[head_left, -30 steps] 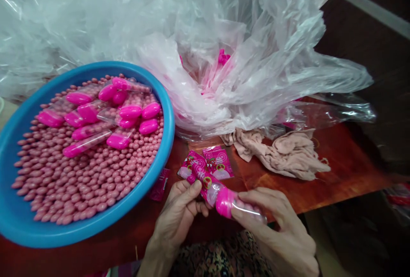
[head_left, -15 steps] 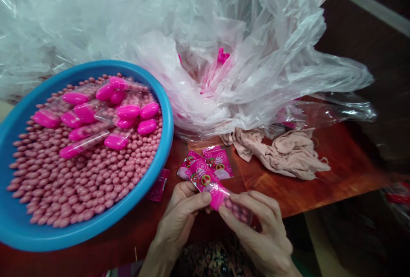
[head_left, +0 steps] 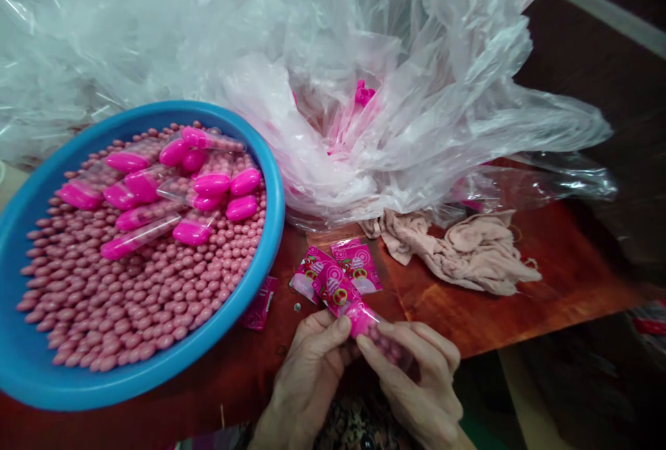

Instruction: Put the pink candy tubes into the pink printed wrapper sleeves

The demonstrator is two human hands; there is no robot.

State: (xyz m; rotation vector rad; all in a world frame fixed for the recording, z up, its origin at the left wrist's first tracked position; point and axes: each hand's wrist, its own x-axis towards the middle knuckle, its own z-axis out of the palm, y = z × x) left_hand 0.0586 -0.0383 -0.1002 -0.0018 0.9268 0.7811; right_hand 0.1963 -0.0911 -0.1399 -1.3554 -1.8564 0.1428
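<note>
My right hand (head_left: 421, 374) is closed round a small clear container of pink candy balls (head_left: 388, 346) with a bright pink cap (head_left: 360, 319). At the cap end, my left hand (head_left: 312, 367) pinches a pink printed wrapper sleeve (head_left: 333, 283) with thumb and fingers; its lower end overlaps the cap. Whether the sleeve goes all round the cap is hard to tell. More printed sleeves (head_left: 359, 266) lie flat on the table just beyond my hands. Parts of both hands' fingers are hidden behind the container.
On the left a blue basin (head_left: 278, 207) holds loose pink candy balls (head_left: 125, 304) and several filled, pink-capped containers (head_left: 140, 236). Crumpled clear plastic bags (head_left: 442, 110) with pink caps (head_left: 363, 93) inside fill the back. A beige cloth (head_left: 468, 252) lies on the reddish-brown table (head_left: 520, 315).
Both hands keep their grip on the container and sleeve. My left hand has shifted slightly right, and a small shiny spot on the table now shows beside it. The view has moved a little.
</note>
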